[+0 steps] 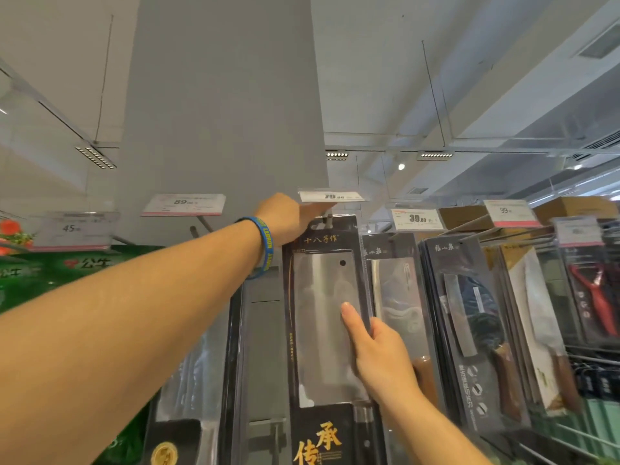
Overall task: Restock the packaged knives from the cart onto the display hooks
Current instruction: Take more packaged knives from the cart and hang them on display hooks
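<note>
A row of hanging packs (469, 313) fills the display to the right. In front of it the knife pack (322, 313) hangs upright, its long axis running straight up and down, blade end up and its hang hole at the top edge. That hole sits right at the hook (329, 220), just under the price tag (330, 196), but whether the hook is already through it I cannot tell. The right hand (379, 357) is the lower one. It grips the pack's right edge about halfway down, with the thumb (352, 320) flat on the clear front and the other fingers curled out of sight behind. The left hand (285, 218), nearer the hook, reaches up to the pack's top left corner. Its fingers run in under the tag, and whether they pinch anything I cannot tell. The coming move likely turns on sliding the hole back along the hook, away from the person. No cart or other container is in view.
</note>
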Demonstrator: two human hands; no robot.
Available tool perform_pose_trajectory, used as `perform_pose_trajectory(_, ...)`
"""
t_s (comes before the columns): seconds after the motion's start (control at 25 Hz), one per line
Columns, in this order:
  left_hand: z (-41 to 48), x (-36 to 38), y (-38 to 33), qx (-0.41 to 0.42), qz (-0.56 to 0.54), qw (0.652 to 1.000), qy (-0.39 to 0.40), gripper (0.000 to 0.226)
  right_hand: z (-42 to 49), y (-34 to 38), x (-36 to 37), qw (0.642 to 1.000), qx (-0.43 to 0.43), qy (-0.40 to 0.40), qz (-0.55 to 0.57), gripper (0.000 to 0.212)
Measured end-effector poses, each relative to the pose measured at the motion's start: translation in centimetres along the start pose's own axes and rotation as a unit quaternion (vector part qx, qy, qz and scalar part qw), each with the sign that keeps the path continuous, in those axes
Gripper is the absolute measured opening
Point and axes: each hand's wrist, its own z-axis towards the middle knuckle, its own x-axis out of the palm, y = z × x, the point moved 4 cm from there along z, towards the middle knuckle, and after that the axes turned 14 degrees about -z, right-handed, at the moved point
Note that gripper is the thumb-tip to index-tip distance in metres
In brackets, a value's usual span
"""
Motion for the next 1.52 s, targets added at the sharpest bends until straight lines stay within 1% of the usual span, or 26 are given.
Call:
perform_pose_trajectory(0.12,0.7,-0.3,-0.9,0.045,0.017,0.998,-0.032,0.051,0.4,0.2,-0.1,1.0,-0.007,0.0,0.012,0.058)
perform_pose_trajectory(0.2,0.8,-0.8,-1.3,0.059,0.032,0.997,-0.037,0.043,0.5,0.5,-0.4,1.0,-0.013,-0.01,0.017,0.06)
perform_pose_trajectory(0.24,0.8,-0.8,-1.4,0.059,0.03,0.997,-0.032,0.04,0.5,0.6,-0.5,0.999,-0.015,-0.021,0.023,0.06)
perform_pose_trajectory(0.32,0.6,-0.6,-1.3,0.05,0.022,0.998,-0.017,0.035,0.3,0.7,-1.1,0.997,-0.022,-0.07,0.026,0.061)
perform_pose_trajectory(0.4,0.5,0.0,-0.6,0.004,-0.048,0.999,0.017,0.024,-0.1,0.6,-1.8,0.992,-0.03,-0.121,-0.003,0.062)
perform_pose_trajectory(0.48,0.2,0.5,0.1,-0.059,-0.134,0.988,0.054,0.02,-0.5,0.3,-2.1,0.989,-0.038,-0.138,-0.042,0.064)
perform_pose_trajectory(0.56,-0.2,0.6,0.1,-0.08,-0.161,0.98,0.084,0.017,-0.4,0.0,-2.3,0.989,-0.043,-0.13,-0.053,0.066)
perform_pose_trajectory(0.64,-0.3,0.5,-0.3,-0.108,-0.156,0.974,0.126,0.023,-0.2,-0.1,-2.2,0.993,-0.045,-0.106,-0.03,0.064)
perform_pose_trajectory(0.68,-0.6,0.4,-0.8,-0.126,-0.132,0.971,0.154,0.031,-0.1,-0.1,-2.0,0.995,-0.042,-0.087,-0.013,0.062)
perform_pose_trajectory(0.72,-1.0,0.2,-1.3,-0.137,-0.101,0.969,0.18,0.034,0.0,-0.1,-1.6,0.997,-0.034,-0.065,0.002,0.061)
perform_pose_trajectory(0.76,-1.3,0.1,-1.6,-0.142,-0.077,0.968,0.193,0.032,0.0,-0.1,-1.3,0.999,-0.028,-0.045,0.008,0.06)
perform_pose_trajectory(0.84,-1.6,0.0,-1.9,-0.143,-0.079,0.968,0.191,0.019,0.1,-0.2,-0.7,1.0,-0.02,-0.014,0.005,0.059)
perform_pose_trajectory(0.96,-2.0,0.1,-1.7,-0.136,-0.151,0.967,0.153,0.016,0.6,-0.4,-0.2,1.0,-0.007,0.015,0.013,0.058)
perform_pose_trajectory(1.12,-1.7,-0.4,-2.5,-0.145,-0.098,0.961,0.214,0.017,1.1,-0.5,-0.6,1.0,-0.01,-0.002,0.016,0.054)
perform_pose_trajectory(1.24,-1.2,-0.3,-2.4,-0.145,-0.091,0.961,0.216,0.016,1.3,-0.3,-0.9,1.0,-0.018,0.004,0.01,0.055)
perform_pose_trajectory(1.32,-1.2,-0.3,-2.1,-0.142,-0.123,0.963,0.195,0.016,0.9,-0.2,-1.2,1.0,-0.023,-0.009,0.017,0.057)
perform_pose_trajectory(1.4,-0.8,-0.2,-2.1,-0.136,-0.108,0.96,0.219,0.014,0.3,-0.1,-1.5,0.999,-0.037,-0.031,0.015,0.058)
perform_pose_trajectory(1.44,-0.7,-0.1,-2.1,-0.135,-0.094,0.959,0.233,0.014,0.2,0.2,-1.6,0.998,-0.046,-0.031,0.004,0.054)
perform_pose_trajectory(1.52,-0.7,0.2,-1.9,-0.131,-0.098,0.957,0.238,0.015,1.1,1.7,-1.7,0.998,-0.063,-0.026,0.002,0.035)
